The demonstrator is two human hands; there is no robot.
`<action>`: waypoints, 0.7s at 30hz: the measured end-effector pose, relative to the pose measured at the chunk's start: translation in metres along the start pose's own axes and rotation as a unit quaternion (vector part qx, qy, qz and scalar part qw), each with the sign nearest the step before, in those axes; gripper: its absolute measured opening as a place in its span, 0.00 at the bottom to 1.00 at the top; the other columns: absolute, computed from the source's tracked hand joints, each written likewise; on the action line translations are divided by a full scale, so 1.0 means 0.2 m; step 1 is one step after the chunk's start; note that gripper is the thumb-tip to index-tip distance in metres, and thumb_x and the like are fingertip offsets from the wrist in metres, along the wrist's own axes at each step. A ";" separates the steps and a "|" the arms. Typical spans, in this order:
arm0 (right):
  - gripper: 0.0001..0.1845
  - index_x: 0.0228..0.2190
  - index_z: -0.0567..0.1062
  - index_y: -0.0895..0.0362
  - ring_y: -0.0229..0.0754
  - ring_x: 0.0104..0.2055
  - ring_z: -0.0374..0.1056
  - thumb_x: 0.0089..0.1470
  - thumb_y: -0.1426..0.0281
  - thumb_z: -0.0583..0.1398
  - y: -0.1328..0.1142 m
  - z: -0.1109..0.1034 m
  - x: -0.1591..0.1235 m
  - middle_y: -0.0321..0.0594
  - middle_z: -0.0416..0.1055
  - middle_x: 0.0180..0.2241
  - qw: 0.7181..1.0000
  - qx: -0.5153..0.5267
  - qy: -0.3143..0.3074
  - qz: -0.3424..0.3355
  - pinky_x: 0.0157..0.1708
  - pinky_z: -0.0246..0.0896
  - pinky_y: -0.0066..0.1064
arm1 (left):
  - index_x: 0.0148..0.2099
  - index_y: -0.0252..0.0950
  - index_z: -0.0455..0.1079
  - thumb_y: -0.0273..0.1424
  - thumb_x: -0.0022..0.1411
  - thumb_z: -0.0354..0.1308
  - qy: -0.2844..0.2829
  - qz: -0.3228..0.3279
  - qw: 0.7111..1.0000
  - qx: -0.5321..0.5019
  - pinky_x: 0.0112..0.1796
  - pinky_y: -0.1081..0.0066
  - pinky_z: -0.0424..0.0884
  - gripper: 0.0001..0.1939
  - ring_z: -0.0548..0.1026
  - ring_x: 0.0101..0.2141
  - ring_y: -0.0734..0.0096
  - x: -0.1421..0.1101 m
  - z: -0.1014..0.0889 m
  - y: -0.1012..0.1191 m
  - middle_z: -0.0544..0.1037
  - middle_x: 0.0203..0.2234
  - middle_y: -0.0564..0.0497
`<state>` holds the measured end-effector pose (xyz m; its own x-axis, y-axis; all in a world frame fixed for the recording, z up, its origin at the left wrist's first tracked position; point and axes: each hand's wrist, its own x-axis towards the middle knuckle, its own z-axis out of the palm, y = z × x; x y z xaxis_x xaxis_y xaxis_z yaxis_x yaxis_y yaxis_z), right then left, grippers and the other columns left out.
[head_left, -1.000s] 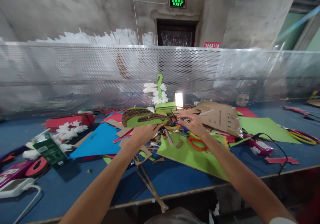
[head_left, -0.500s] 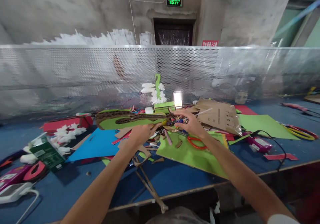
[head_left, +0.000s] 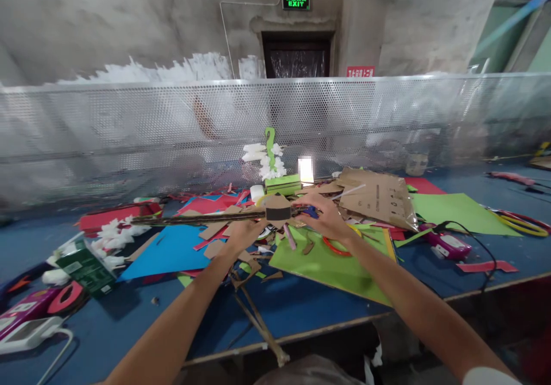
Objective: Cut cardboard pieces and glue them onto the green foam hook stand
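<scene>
My left hand (head_left: 242,231) is closed on a flat cardboard cut-out (head_left: 198,218) faced with green paper. The piece lies level and shows only its thin brown edge, reaching far to the left. My right hand (head_left: 326,217) is closed around scissors with blue handles (head_left: 308,210), right at the cut-out's right end near a brown cardboard tab (head_left: 276,208). Both hands hover over a heap of paper and cardboard scraps in the middle of the blue table (head_left: 129,322).
A large green sheet (head_left: 327,264) and a blue sheet (head_left: 167,247) lie under my hands. Red-handled scissors (head_left: 336,247), a brown cardboard sheet (head_left: 379,198), a green carton (head_left: 84,265), glue guns (head_left: 447,246) with cords, and a perforated metal screen (head_left: 129,127) behind.
My left hand has tilted the cardboard cut-out from showing its green face to lying edge-on and pointing left. My right hand stayed at its right end with the scissors.
</scene>
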<state>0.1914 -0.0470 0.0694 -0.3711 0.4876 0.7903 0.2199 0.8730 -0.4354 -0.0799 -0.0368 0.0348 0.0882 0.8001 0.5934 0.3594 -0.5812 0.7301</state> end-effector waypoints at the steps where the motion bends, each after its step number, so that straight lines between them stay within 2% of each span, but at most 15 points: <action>1: 0.13 0.46 0.83 0.48 0.51 0.51 0.76 0.62 0.59 0.69 -0.01 0.01 0.00 0.42 0.82 0.46 1.000 -0.005 0.001 -0.009 0.56 0.69 0.46 | 0.39 0.40 0.81 0.45 0.56 0.68 -0.011 0.002 1.000 -0.004 0.33 0.62 0.76 0.15 0.78 0.30 0.56 0.00 0.01 -0.01 0.80 0.24 0.49; 4: 0.11 0.44 0.84 0.48 0.52 0.48 0.76 0.62 0.59 0.69 -0.04 0.02 0.00 0.43 0.83 0.42 0.999 -0.011 0.000 -0.034 0.54 0.71 0.46 | 0.46 0.40 0.82 0.43 0.54 0.71 -0.034 0.014 0.999 -0.041 0.41 0.56 0.80 0.19 0.81 0.38 0.51 0.02 0.03 -0.02 0.85 0.33 0.46; 7: 0.09 0.43 0.84 0.48 0.51 0.47 0.76 0.62 0.60 0.68 -0.04 0.02 0.00 0.43 0.83 0.41 0.999 -0.008 -0.004 -0.053 0.52 0.71 0.45 | 0.48 0.41 0.81 0.45 0.52 0.72 -0.054 0.003 0.993 -0.103 0.43 0.54 0.80 0.23 0.82 0.42 0.49 0.02 0.05 -0.02 0.85 0.37 0.43; 10: 0.09 0.44 0.84 0.49 0.51 0.47 0.77 0.63 0.62 0.68 -0.05 0.02 0.00 0.43 0.83 0.41 0.997 -0.002 -0.005 -0.073 0.52 0.71 0.44 | 0.47 0.40 0.81 0.50 0.52 0.70 -0.069 -0.012 0.986 -0.149 0.43 0.52 0.80 0.25 0.81 0.44 0.47 0.01 0.06 0.00 0.85 0.38 0.41; 13: 0.08 0.44 0.84 0.49 0.50 0.46 0.77 0.64 0.63 0.67 -0.04 0.03 0.00 0.42 0.83 0.41 0.996 0.002 -0.004 -0.086 0.50 0.71 0.43 | 0.48 0.39 0.81 0.51 0.51 0.71 -0.077 -0.016 0.985 -0.151 0.44 0.51 0.80 0.27 0.81 0.44 0.47 0.01 0.07 0.04 0.85 0.37 0.41; 18: 0.08 0.43 0.84 0.48 0.51 0.47 0.76 0.64 0.60 0.67 -0.03 0.03 0.00 0.42 0.83 0.42 0.998 -0.011 -0.014 -0.058 0.51 0.71 0.46 | 0.48 0.40 0.80 0.53 0.47 0.72 -0.086 -0.039 0.979 -0.179 0.40 0.53 0.80 0.30 0.81 0.43 0.47 0.03 0.08 0.07 0.85 0.38 0.42; 21: 0.08 0.42 0.84 0.48 0.51 0.47 0.76 0.64 0.59 0.67 -0.03 0.03 0.00 0.42 0.84 0.41 0.998 -0.010 -0.014 -0.056 0.51 0.71 0.46 | 0.48 0.41 0.80 0.55 0.50 0.69 -0.093 -0.050 0.975 -0.193 0.40 0.54 0.80 0.30 0.82 0.43 0.48 0.04 0.08 0.06 0.85 0.38 0.42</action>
<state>0.1848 -0.0526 0.0694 -0.4190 0.3881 0.8209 0.1936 0.9214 -0.3368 -0.0596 -0.0350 0.0422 0.2505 0.8476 0.4677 0.0010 -0.4833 0.8754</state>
